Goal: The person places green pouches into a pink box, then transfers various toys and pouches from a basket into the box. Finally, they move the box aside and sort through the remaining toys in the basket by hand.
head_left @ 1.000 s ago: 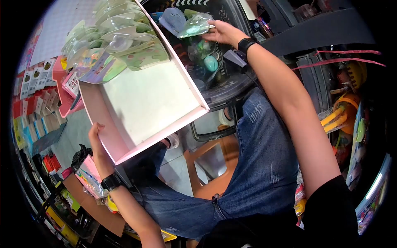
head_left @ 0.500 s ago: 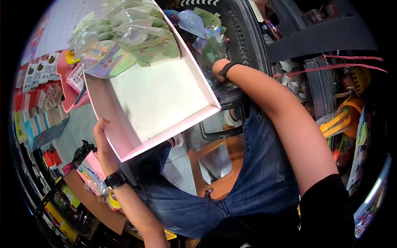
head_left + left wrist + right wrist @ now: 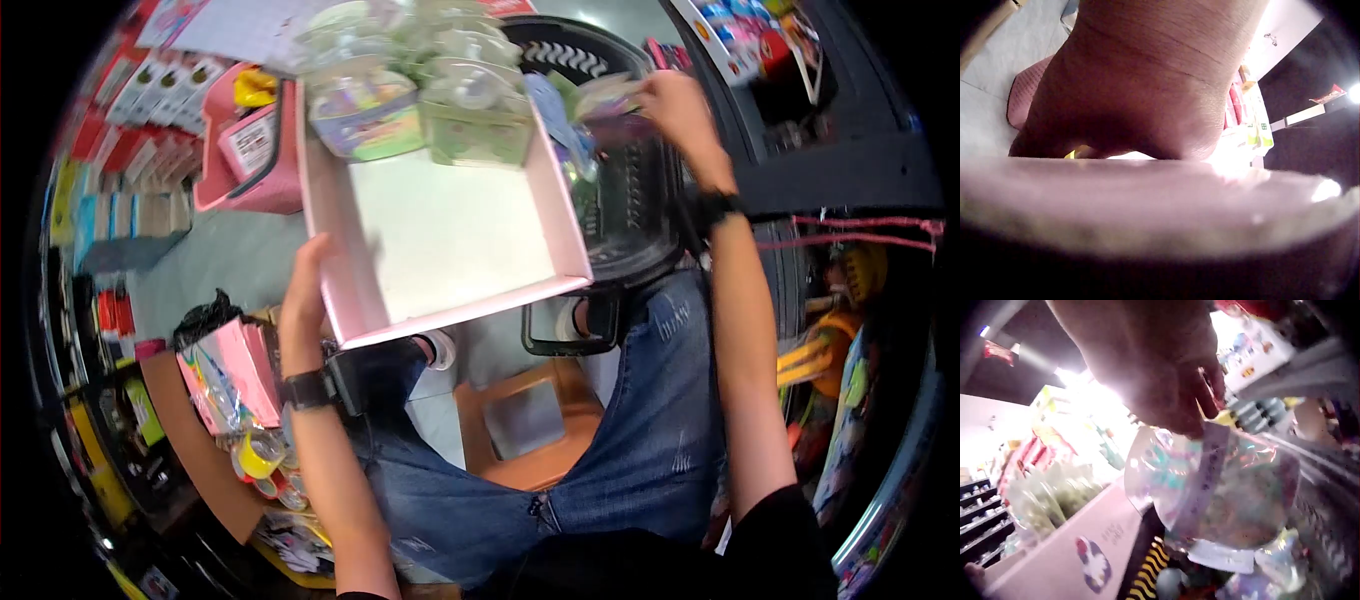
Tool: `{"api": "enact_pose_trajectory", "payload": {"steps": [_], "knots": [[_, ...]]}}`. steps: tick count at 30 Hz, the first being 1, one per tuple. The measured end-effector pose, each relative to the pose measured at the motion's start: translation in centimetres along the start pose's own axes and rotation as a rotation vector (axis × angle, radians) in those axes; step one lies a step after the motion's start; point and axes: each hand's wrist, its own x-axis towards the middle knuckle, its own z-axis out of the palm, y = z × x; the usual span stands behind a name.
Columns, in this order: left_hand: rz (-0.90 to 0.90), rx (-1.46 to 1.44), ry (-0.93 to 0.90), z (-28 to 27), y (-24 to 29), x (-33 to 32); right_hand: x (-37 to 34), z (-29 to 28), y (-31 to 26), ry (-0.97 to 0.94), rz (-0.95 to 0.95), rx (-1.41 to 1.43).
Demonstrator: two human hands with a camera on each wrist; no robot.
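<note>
My left hand [image 3: 308, 285] grips the left side wall of a shallow pink box [image 3: 455, 320] with a white inside. In the left wrist view the hand [image 3: 1135, 94] bends over the box's pink edge [image 3: 1135, 194], its fingertips hidden behind it. Two rows of clear plastic packs [image 3: 475, 125] with printed cards stand at the box's far end. To the right, my right hand [image 3: 685, 120] pinches the top of a clear plastic pack [image 3: 1241, 494] with a purple strip, above a black basket [image 3: 655, 235]. Other packs [image 3: 1279, 569] lie below it in that basket.
A pink basket [image 3: 215, 185] with a yellow item stands left of the box, near stacked boxed goods [image 3: 130, 235]. An orange stool [image 3: 530, 460] is between the knees. Shelving [image 3: 830, 180] runs along the right, with pink cords [image 3: 850, 230] hanging in front.
My right hand first held a greenish pack, then reached low into the black basket, and is now raised farther right with a pack. The left hand keeps its grip; the head view has shifted.
</note>
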Motion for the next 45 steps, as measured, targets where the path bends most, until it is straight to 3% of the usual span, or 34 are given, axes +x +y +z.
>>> {"api": "enact_pose_trajectory", "payload": {"steps": [1,2,4,6,9,10,11,12,13,15,17,23,24,27,30,34,35,36,37,41,45], "knots": [[0.003,-0.002,-0.018,0.1,0.2,-0.1,-0.5,-3.8,-1.3,0.203,-0.056,0.045],[0.001,-0.006,-0.032,0.4,0.3,-0.3,-0.2,-6.4,-2.0,0.297,0.018,0.078],[0.035,-0.029,-0.062,1.5,1.3,-1.7,-0.3,-12.7,-4.4,0.518,-0.078,0.151],[0.070,0.026,-0.126,-0.1,-0.9,1.5,-0.5,-17.2,-9.0,0.617,-0.108,0.514],[0.174,0.149,-0.064,0.6,-0.1,0.6,-0.7,-20.8,-16.7,0.408,-0.033,0.618],[0.110,0.125,-0.083,0.5,-0.1,1.3,-0.5,-20.3,-19.0,0.363,-0.043,0.646],[0.188,0.094,-0.143,0.8,0.5,0.5,-0.9,-19.7,-22.0,0.266,-0.026,0.623],[0.293,0.091,-0.031,1.4,1.8,-1.5,1.7,-16.0,-21.0,0.155,-0.108,0.766],[0.278,0.119,-0.107,0.9,0.8,1.0,1.2,-13.7,-23.5,0.064,-0.114,0.904],[0.230,0.132,-0.146,0.7,0.9,0.8,0.0,-9.6,-28.0,0.063,-0.056,0.893],[0.250,0.145,-0.064,1.1,0.0,1.4,-0.3,-5.9,-30.1,0.036,-0.010,0.889],[0.196,0.098,-0.135,1.0,1.7,-0.9,-0.5,1.9,-30.5,0.089,0.162,1.012],[0.193,0.094,-0.126,1.2,1.5,-0.8,-0.7,2.4,-30.1,0.109,0.182,1.060],[0.228,0.130,-0.152,1.0,1.2,0.3,-1.5,1.5,-29.9,0.218,-0.039,0.748],[0.249,0.110,-0.169,1.0,2.3,-1.2,-3.5,-1.5,-31.1,0.134,-0.006,0.688],[0.298,0.086,-0.093,1.7,0.0,1.4,-3.5,-0.7,-29.7,0.198,-0.166,0.533],[0.224,0.124,-0.139,1.3,0.1,1.4,-3.6,-0.6,-29.9,0.224,-0.159,0.488],[0.177,0.151,-0.178,1.0,0.1,1.2,-3.9,-0.5,-30.0,0.226,-0.165,0.504],[0.167,-0.028,-0.164,1.7,0.9,0.0,-4.3,-0.6,-30.1,0.232,-0.164,0.516],[0.100,-0.025,-0.151,1.0,-0.2,1.0,-5.5,-0.1,-31.1,0.079,-0.016,0.608],[0.076,-0.070,-0.138,0.3,-0.7,1.2,-7.5,-1.2,-29.6,0.061,-0.170,0.741]]}}
